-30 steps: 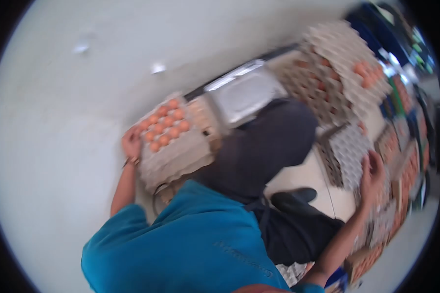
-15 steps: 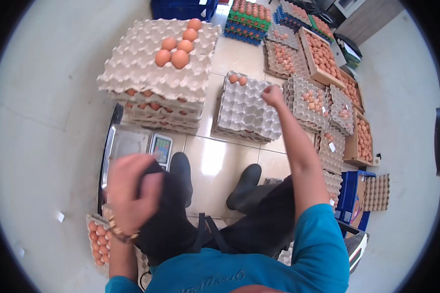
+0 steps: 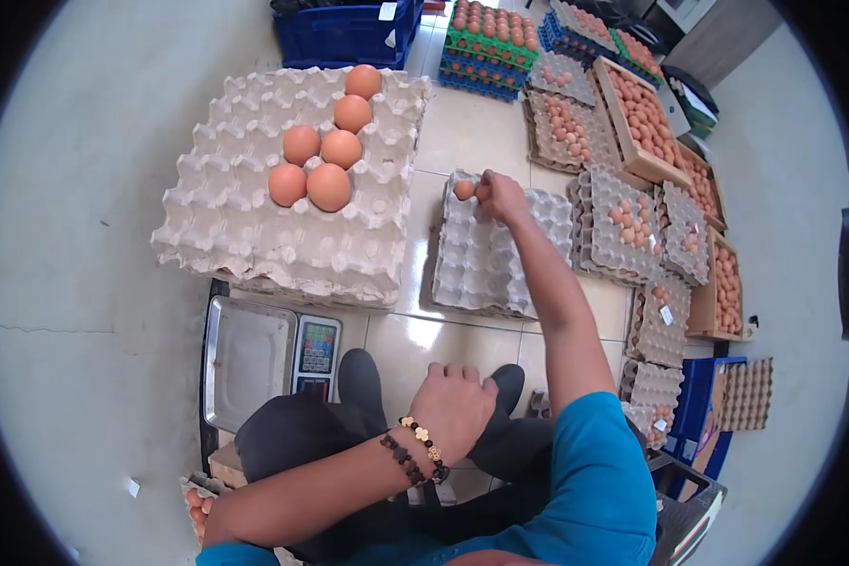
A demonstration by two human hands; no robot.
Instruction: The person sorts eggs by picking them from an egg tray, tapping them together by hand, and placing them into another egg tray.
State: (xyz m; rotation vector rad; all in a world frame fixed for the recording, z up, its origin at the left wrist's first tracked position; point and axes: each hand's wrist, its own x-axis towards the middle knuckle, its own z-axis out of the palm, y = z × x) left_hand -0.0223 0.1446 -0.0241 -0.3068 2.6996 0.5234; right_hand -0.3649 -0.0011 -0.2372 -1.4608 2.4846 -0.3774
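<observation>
My right hand [image 3: 502,196] reaches over a grey egg tray [image 3: 476,269] on the floor, fingers closed on a brown egg [image 3: 482,192] at its far left corner. Another brown egg [image 3: 464,191] sits in the cup beside it. My left hand [image 3: 453,410], with bracelets at the wrist, hangs above the floor near my boots. Its back faces me and the fingers curl under, so whatever they hold, if anything, is hidden. To the left, several large brown eggs [image 3: 328,187] rest on a tall stack of trays [image 3: 226,217].
A scale [image 3: 250,363] with a metal pan stands by my left boot [image 3: 360,382]. Further egg trays [image 3: 613,226] and wooden crates of eggs [image 3: 643,123] line the right. Green and blue trays [image 3: 489,47] and a blue crate [image 3: 344,38] are at the back. Eggs [image 3: 198,507] lie at lower left.
My right hand has moved left across the grey tray onto one of its two eggs. My left hand has swung right, from near the scale to between my knees. The view has shifted.
</observation>
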